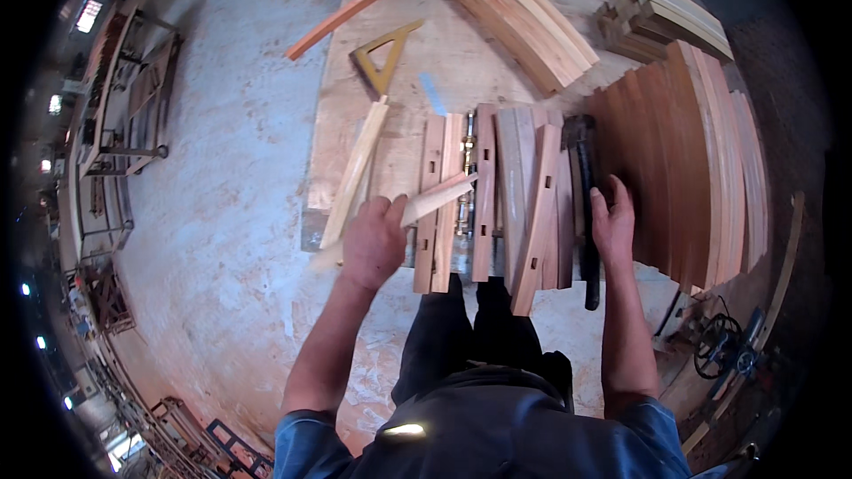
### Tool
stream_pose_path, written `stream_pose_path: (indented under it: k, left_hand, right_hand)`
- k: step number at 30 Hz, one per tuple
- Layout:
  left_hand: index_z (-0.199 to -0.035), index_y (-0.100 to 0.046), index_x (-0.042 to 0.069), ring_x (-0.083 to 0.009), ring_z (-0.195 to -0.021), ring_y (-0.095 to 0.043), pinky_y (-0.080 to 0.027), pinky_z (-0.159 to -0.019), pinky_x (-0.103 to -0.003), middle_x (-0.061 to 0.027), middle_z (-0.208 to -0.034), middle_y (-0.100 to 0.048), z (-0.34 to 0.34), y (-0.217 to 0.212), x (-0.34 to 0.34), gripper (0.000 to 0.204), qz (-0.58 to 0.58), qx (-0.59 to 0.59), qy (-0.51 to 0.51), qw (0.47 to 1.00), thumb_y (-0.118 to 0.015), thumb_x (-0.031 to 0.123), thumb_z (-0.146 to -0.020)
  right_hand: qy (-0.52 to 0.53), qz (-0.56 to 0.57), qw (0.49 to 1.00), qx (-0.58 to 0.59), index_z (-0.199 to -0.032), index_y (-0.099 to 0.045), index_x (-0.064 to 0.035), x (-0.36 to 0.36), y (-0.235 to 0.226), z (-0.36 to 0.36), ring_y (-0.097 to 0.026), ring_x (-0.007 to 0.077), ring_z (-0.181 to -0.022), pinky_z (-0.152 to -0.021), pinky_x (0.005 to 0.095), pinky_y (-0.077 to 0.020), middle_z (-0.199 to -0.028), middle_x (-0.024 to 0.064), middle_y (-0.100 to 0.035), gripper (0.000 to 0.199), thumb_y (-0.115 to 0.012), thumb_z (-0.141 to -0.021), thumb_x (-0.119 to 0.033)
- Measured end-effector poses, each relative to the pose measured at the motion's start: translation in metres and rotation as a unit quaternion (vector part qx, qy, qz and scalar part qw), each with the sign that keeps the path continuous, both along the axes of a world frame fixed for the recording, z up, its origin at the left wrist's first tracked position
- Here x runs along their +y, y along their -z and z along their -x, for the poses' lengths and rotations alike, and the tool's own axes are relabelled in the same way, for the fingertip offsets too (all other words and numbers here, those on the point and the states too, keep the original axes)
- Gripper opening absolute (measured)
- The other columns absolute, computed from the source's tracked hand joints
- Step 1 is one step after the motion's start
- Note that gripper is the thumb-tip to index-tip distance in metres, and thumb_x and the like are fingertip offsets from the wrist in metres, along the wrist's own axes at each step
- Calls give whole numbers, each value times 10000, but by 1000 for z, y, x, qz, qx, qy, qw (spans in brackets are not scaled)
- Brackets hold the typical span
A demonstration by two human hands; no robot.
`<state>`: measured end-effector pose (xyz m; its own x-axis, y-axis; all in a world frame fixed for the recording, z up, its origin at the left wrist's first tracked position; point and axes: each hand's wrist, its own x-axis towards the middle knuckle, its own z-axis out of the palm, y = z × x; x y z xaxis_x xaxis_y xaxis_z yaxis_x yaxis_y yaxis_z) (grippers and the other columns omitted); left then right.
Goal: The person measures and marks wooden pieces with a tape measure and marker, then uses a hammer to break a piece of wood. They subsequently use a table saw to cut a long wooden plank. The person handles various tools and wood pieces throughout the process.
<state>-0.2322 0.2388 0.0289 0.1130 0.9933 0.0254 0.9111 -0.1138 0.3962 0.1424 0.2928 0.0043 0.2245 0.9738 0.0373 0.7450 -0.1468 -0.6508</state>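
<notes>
Gripping a short pale wood strip [437,198], the left hand [373,242] is closed; the right hand [613,223] rests open on a black clamp bar [587,239] at the workbench [337,124] edge.

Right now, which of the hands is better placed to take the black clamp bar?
Probably the right hand: it rests open right beside the black clamp bar. The left hand already holds a pale wood piece, further away.
</notes>
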Motion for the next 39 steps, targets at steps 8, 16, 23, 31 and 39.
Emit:
stream_pose_path:
  k: [8, 16, 23, 31, 39]
  left_hand:
    - [-1174, -599, 24, -312, -935, -565, -467, -811, -420, -117, -938, -561, -17, 17, 52, 406, -16, -3, 126, 992, -597, 45, -769]
    - [-1193, -598, 43, -298, -998, -558, -443, -875, -427, -113, -1009, -583, -39, 36, 42, 413, -59, -59, 66, 994, -629, 72, -782]
    - [-1200, -576, 17, -376, -1117, -502, -421, -947, -458, -188, -1189, -540, 9, 65, -93, 437, -78, -159, -101, 979, -683, 50, -778]
    - [-1354, -359, -86, -507, -1229, -362, -333, -1021, -574, -347, -1337, -360, 37, 117, -112, 817, -41, -43, -369, 928, -760, 346, -787]
    - [-1209, -517, -73, -389, -1065, -512, -445, -909, -474, -228, -1120, -520, 46, 118, -96, 623, -12, -39, -458, 888, -744, 310, -773]
  right_hand:
    - [-58, 8, 993, 105, -1123, -602, 52, -19, -52, 42, -629, 211, -890, -810, 312, -511, -1071, 149, -594, 262, -620, -899, -82]
    - [-121, 52, 987, 96, -1097, -612, 21, -52, -47, 82, -629, 207, -869, -730, 306, -516, -1032, 122, -608, 234, -622, -884, -78]
    - [-154, 172, 958, 169, -1073, -612, 26, -93, -60, 116, -629, 208, -831, -718, 318, -521, -928, 128, -597, 225, -643, -876, -77]
    - [-245, 159, 949, 118, -1027, -642, 37, -108, -53, 126, -651, 332, -861, -775, 383, -526, -921, 185, -647, 228, -672, -868, -123]
    - [-232, 175, 952, 93, -1037, -642, 30, -135, -47, 116, -655, 304, -853, -773, 361, -526, -914, 170, -651, 224, -663, -881, -129]
